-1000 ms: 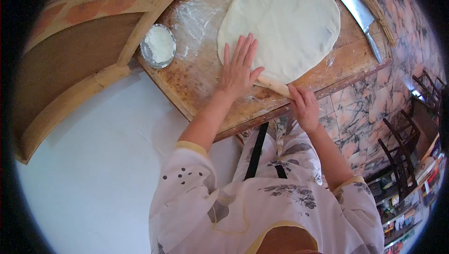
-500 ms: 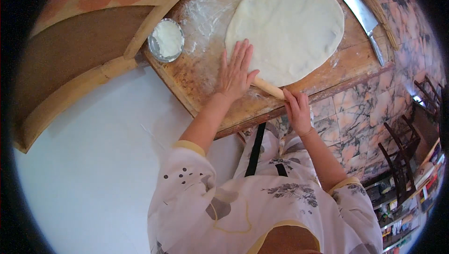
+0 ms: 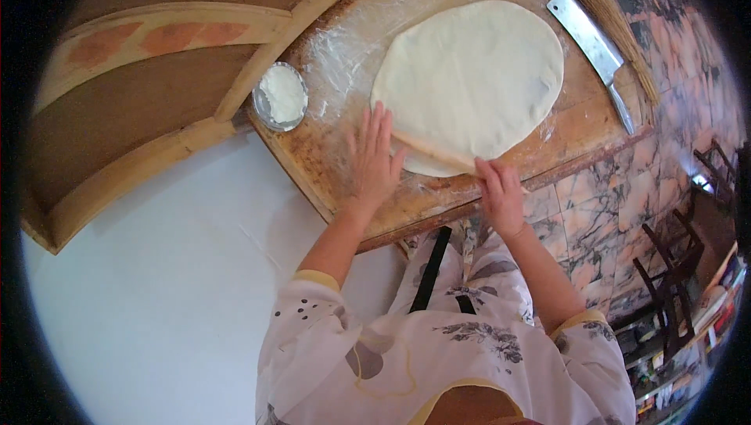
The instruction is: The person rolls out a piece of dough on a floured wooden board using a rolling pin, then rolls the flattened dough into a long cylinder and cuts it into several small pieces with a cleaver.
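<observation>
A large, flat round of pale dough point(image 3: 473, 73) lies on a floury wooden board. Across its near-left edge rests a wooden rolling pin point(image 3: 438, 153), slightly smeared by motion. The fingers of my right hand point(image 3: 501, 194) are closed around the pin's right end. My left hand point(image 3: 374, 161) has its fingers stretched out, beside the pin's left end and the dough's rim. Whether its thumb touches the pin, I cannot tell.
A metal bowl of white flour point(image 3: 282, 96) stands at the board's left corner. At the right lie a cleaver point(image 3: 587, 38) and a straw brush point(image 3: 618, 26). A curved wooden frame point(image 3: 266, 57) borders the board on the left. Dark chairs point(image 3: 673, 276) stand farther right.
The rolling pin now lies over the dough's near edge, with more of its left part uncovered. My left hand has drawn back off the pin toward me. The whole view has shifted slightly.
</observation>
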{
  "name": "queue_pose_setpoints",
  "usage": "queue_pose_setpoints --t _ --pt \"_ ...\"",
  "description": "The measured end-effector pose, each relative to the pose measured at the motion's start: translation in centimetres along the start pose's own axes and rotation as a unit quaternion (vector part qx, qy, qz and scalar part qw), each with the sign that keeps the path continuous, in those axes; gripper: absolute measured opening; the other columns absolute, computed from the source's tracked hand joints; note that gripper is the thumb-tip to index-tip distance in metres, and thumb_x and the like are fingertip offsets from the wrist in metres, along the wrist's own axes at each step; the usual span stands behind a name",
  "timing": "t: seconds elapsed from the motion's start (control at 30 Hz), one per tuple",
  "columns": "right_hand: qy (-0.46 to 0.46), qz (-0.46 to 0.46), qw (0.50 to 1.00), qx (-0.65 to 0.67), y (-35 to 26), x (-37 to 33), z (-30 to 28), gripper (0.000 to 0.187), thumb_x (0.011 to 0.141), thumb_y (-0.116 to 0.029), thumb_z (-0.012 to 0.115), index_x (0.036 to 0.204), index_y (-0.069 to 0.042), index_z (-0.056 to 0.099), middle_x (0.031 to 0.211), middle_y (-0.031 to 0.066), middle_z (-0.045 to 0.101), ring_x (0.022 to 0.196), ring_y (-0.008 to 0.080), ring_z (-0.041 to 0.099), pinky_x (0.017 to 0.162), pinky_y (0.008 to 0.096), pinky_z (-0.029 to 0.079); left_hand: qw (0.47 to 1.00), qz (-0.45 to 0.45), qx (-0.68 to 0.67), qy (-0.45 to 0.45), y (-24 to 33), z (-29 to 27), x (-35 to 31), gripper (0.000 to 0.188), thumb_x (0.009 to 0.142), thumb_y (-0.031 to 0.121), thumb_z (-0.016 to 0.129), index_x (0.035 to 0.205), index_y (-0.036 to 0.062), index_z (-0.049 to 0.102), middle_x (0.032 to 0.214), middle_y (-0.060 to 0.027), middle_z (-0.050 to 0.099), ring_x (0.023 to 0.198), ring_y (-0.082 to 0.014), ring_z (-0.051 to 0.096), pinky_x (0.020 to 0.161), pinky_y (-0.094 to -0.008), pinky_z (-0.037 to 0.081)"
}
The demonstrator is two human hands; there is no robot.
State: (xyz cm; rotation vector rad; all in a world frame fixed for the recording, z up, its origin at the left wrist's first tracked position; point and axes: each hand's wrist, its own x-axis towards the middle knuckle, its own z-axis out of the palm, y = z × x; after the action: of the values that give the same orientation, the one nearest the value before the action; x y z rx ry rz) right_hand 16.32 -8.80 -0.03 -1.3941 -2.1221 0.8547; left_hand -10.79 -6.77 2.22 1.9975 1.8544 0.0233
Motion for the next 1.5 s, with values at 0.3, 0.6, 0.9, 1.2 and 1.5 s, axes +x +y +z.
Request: queue_pose_setpoints --t 0.3,0.6,0.9,1.2,1.5 --pt "0.093 -0.010 0.972 -0.213 4.2 11.2 -1.6 0.054 0.090 -0.017 0.065 0.143 -0.012 0.053 0.138 0.0082 0.054 0.129 0.0265 0.050 0.109 0.0452 0.037 0.986 0.080 -0.056 0.133 1.3 1.3 19.6 0.073 0.096 0.034 0.056 0.156 0.0045 0.025 0.162 -0.0174 0.027 0.151 -0.0351 0.021 0.119 -0.0594 0.013" --pt "0.141 0.010 0.945 -0.295 13.2 22.8 -7.4 0.060 0.096 -0.036 0.059 0.148 -0.012 0.043 0.149 0.0081 0.046 0.144 0.0261 0.035 0.118 0.0462 0.023 0.975 0.000 -0.085 0.207 9.3 -0.6 35.6 0.063 0.104 0.042 0.041 0.154 0.0041 0.030 0.159 -0.0170 0.032 0.149 -0.0318 0.026 0.120 -0.0529 0.018" --pt "0.101 0.032 0.952 -0.287 13.3 19.5 -7.3 0.055 0.098 -0.036 0.056 0.147 -0.012 0.045 0.150 0.0063 0.046 0.147 0.0249 0.031 0.119 0.0487 0.017 0.964 0.105 -0.101 0.220 6.7 3.3 28.0 0.056 0.098 0.033 0.054 0.147 0.0087 0.041 0.151 -0.0150 0.043 0.145 -0.0324 0.033 0.116 -0.0571 0.021" --pt "0.113 -0.119 0.953 -0.254 16.9 25.0 -10.9 0.043 0.092 -0.024 0.065 0.131 -0.008 0.058 0.136 0.0112 0.055 0.135 0.0313 0.046 0.108 0.0426 0.040 0.978 0.067 -0.049 0.193 9.2 -0.1 37.2 0.061 0.104 0.044 0.040 0.151 0.0054 0.036 0.153 -0.0173 0.041 0.142 -0.0329 0.036 0.117 -0.0502 0.024" --pt "0.092 -0.055 0.986 -0.129 10.2 17.6 -8.7 0.039 0.081 -0.003 0.072 0.119 -0.008 0.064 0.121 0.0122 0.060 0.106 0.0312 0.060 0.084 0.0406 0.053 0.966 0.100 -0.138 0.196 2.9 -3.1 22.7 0.050 0.100 0.035 0.053 0.142 0.0087 0.047 0.146 -0.0139 0.052 0.142 -0.0328 0.039 0.119 -0.0532 0.021"
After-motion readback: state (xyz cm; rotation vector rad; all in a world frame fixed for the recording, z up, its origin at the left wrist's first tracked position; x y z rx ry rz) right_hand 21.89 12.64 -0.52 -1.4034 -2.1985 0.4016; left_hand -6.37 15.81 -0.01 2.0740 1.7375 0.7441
